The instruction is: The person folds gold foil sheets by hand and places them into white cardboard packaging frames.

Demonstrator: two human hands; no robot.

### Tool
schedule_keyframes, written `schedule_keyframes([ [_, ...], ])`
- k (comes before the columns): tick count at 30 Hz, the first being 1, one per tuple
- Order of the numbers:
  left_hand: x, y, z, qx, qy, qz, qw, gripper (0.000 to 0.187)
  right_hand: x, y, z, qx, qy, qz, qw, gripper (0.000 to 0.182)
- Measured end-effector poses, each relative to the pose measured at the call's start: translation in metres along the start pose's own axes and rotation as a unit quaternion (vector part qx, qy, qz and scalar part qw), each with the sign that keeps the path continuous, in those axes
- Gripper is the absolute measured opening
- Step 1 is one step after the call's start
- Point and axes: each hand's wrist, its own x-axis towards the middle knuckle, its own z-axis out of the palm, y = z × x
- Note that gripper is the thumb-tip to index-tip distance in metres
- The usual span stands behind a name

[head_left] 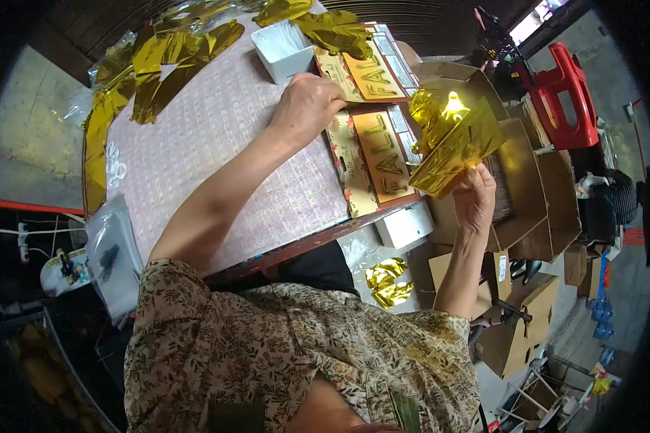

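Note:
My right hand (pixel 475 198) is raised beside the table and grips a crumpled, shiny gold foil piece (pixel 451 144) from below. My left hand (pixel 307 108) lies on the patterned tablecloth (pixel 209 137), its fingers curled on the edge of a card pack printed "FALL" in gold letters (pixel 383 155). A second "FALL" card pack (pixel 372 76) lies just beyond it. My floral sleeves and chest fill the lower part of the view.
A white box (pixel 285 47) stands past my left hand. Flat gold foil shapes (pixel 159 65) lie along the table's far and left edges. Open cardboard boxes (pixel 534 195) and a red stool (pixel 567 94) stand at the right. A plastic bag (pixel 112 252) hangs at the left.

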Motion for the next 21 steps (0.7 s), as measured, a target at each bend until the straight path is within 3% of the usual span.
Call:
schedule_keyframes([
  [1,0.001,0.001,-0.003,0.001,0.001,-0.001,1.000,0.010,0.000,0.000,0.001,0.000,-0.001,0.000,1.000,0.032],
  [3,0.003,0.006,-0.008,-0.145,-0.054,-0.139,0.978,0.014,0.000,0.001,0.002,0.006,-0.027,-0.003,1.000,0.035],
  [4,0.004,0.004,-0.008,-0.146,-0.053,-0.138,0.978,0.014,0.000,0.001,0.003,0.004,-0.027,-0.003,1.000,0.035],
  [7,0.010,0.001,-0.015,-0.182,0.105,-0.056,0.976,0.015,-0.002,0.002,0.009,-0.022,-0.007,0.004,1.000,0.036],
  [8,0.015,0.003,-0.024,-0.182,0.107,-0.057,0.976,0.015,-0.003,0.001,0.013,-0.018,-0.013,0.002,1.000,0.036],
  [11,0.031,0.002,-0.049,-0.072,0.328,0.053,0.940,0.014,-0.005,-0.001,0.024,0.000,-0.030,-0.003,1.000,0.035],
  [14,0.025,0.012,-0.086,-0.108,0.336,-0.021,0.935,0.016,-0.010,-0.002,0.044,0.033,-0.051,-0.017,0.998,0.030],
  [15,0.018,0.051,-0.137,-0.190,0.180,-0.199,0.944,0.043,-0.011,-0.002,0.054,0.051,-0.058,-0.030,0.997,0.026],
  [16,0.015,0.049,-0.141,-0.188,0.184,-0.201,0.944,0.043,-0.011,-0.003,0.067,0.050,-0.063,-0.029,0.996,0.026],
  [18,0.010,0.038,-0.147,-0.192,0.215,-0.231,0.929,0.020,-0.012,-0.004,0.096,0.046,-0.088,-0.050,0.994,0.030],
  [19,-0.005,0.016,-0.135,-0.200,0.251,-0.113,0.940,0.019,-0.011,-0.005,0.107,0.045,-0.112,-0.031,0.992,0.030],
  [21,-0.024,0.020,-0.144,-0.246,0.226,-0.137,0.933,0.020,-0.001,0.003,0.123,0.037,-0.150,-0.004,0.988,0.021],
])
